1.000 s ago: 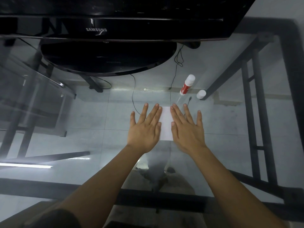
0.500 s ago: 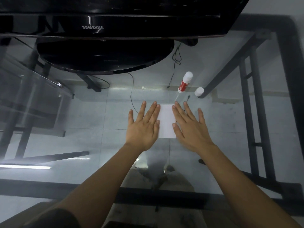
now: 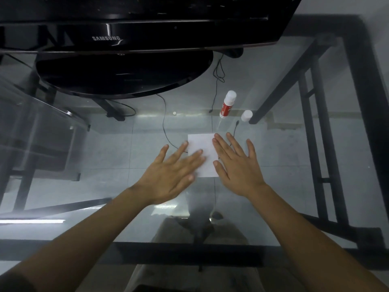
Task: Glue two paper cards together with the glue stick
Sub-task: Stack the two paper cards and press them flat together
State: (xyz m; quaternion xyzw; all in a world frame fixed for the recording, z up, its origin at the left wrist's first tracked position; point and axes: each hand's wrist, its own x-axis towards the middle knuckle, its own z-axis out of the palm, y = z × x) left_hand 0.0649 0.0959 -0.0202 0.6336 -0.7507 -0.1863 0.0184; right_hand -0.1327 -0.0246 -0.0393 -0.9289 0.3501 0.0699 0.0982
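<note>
A white paper card [image 3: 202,144] lies flat on the glass table; I cannot tell whether a second card lies under it. My left hand [image 3: 170,175] is flat with fingers spread, its fingertips on the card's left part, and looks motion-blurred. My right hand [image 3: 235,167] lies flat, palm down, over the card's right edge. Beyond the card stands the red-and-white glue stick [image 3: 227,104], upright, with a small white cap [image 3: 246,115] beside it on the right.
A black Samsung monitor [image 3: 105,37] on a round black stand [image 3: 124,74] fills the far side of the glass table [image 3: 284,154]. Thin cables [image 3: 164,123] run toward the card. Black metal frame bars [image 3: 324,144] show through the glass at the right.
Both hands have slid apart across the card. My left hand moved down and to the left, my right hand to the right, and more of the card shows between them.
</note>
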